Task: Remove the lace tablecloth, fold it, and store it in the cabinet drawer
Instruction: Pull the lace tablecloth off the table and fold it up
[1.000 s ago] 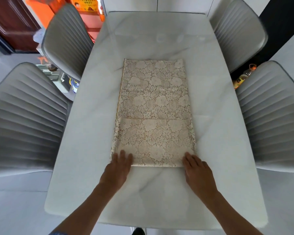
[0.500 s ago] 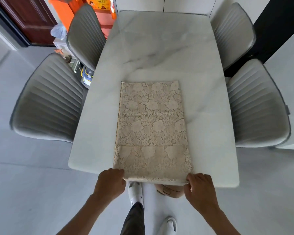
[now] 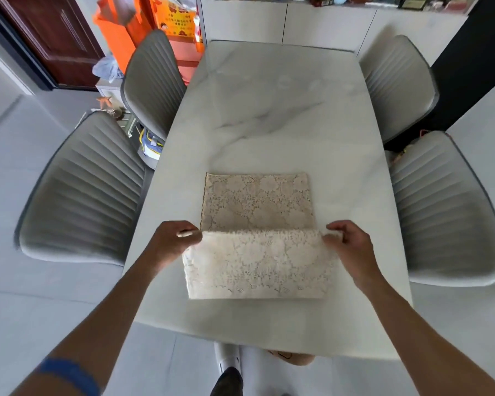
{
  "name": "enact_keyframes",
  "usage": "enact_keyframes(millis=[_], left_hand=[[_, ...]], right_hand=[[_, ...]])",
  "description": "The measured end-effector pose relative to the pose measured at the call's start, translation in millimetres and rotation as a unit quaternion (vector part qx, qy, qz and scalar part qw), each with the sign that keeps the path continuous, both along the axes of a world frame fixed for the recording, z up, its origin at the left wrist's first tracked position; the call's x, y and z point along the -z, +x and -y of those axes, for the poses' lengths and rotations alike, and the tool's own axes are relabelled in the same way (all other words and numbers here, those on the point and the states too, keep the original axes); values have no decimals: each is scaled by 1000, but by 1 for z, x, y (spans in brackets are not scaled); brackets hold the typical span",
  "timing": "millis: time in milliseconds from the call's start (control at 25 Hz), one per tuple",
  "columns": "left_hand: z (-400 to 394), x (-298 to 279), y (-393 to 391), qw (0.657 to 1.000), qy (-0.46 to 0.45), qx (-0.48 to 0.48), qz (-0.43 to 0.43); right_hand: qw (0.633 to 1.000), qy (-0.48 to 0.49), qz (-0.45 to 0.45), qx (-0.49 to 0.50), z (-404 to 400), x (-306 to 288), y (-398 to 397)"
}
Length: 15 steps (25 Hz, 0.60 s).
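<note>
I pinch the lace tablecloth near corners with left hand and right hand. Holding both corners keeps the fold square on the worktop.

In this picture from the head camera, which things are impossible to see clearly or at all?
- Cabinet drawer: the head view shows no drawer; the white cabinet is cut off by the top edge.
- Fingertips of the left hand and right hand: blurred by motion and partly behind the lace tablecloth.
- Layers in the cloth: hidden under its top layer.
- Beige object on the floor: mostly covered by the table.
</note>
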<state>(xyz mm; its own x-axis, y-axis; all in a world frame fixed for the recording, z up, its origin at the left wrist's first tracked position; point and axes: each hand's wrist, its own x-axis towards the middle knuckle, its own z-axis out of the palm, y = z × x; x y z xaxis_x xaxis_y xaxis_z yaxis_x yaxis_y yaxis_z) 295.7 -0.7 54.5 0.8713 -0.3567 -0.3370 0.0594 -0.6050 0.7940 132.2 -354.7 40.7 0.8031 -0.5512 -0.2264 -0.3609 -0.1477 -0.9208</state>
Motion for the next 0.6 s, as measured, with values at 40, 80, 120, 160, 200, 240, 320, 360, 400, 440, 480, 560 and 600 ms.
enact_keyframes(millis=[40,80,120,160,200,240,320,360,400,440,480,560,600], left_hand=[[8,14,17,999,-18,-34,-24],[15,30,30,994,-39,-79,-59],[19,49,36,984,-53,-128,-109],[19,66,33,970,-55,-169,-168],[15,81,26,957,-44,-191,-212],[9,96,15,950,-28,-201,-238],[-2,113,-9,945,-4,-219,-245],[-4,116,-19,944,13,-226,-239],[-5,116,-29,945,36,-226,-234],[-4,115,-37,946,56,-217,-234],[-4,114,-45,949,67,-202,-234],[-7,115,-59,958,84,-170,-213],[-10,116,-65,965,95,-156,-190]], right_hand=[[999,19,-17,20,5,14,20],[997,46,-42,42,10,30,36],[991,80,-85,63,13,48,46],[982,107,-138,77,15,62,48],[973,122,-181,80,15,76,44],[967,130,-205,81,14,90,37],[966,130,-208,83,12,105,26],[968,116,-209,74,10,106,25],[970,94,-216,62,9,106,27],[971,68,-224,53,8,104,30],[971,45,-230,45,7,102,33],[965,-17,-262,8,3,99,30],[956,-56,-286,-14,1,99,23]])
